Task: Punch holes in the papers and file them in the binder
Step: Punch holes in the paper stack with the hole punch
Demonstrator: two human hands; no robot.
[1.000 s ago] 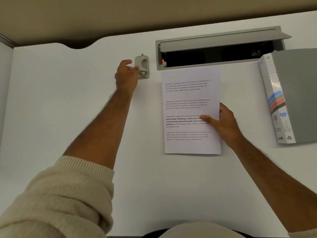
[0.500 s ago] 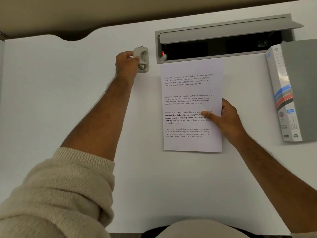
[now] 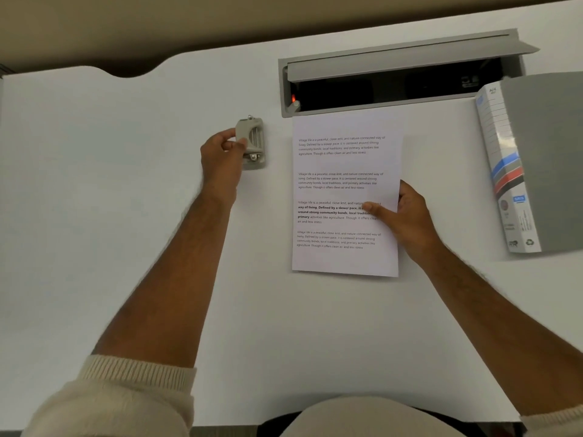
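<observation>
On the paper (image 3: pixel 345 193), four printed paragraphs are read, each opening "Village life is a peaceful, close-knit, and nature-connected way of living." "A4" is read atop the binder spine (image 3: pixel 504 171).

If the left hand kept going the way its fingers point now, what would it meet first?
The left hand points up and right, fingers already touching the hole punch, so that comes first. Beyond it is bare desk, then probably the cable tray.

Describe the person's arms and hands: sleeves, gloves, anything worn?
Both hands are bare: the left hand and the right hand show no gloves, and no rings or watch can be seen. The forearms are uncovered. Cream knit sleeves with ribbed cuffs are pushed up, the left sleeve near the elbow, the right sleeve barely visible at the frame edge.
</observation>
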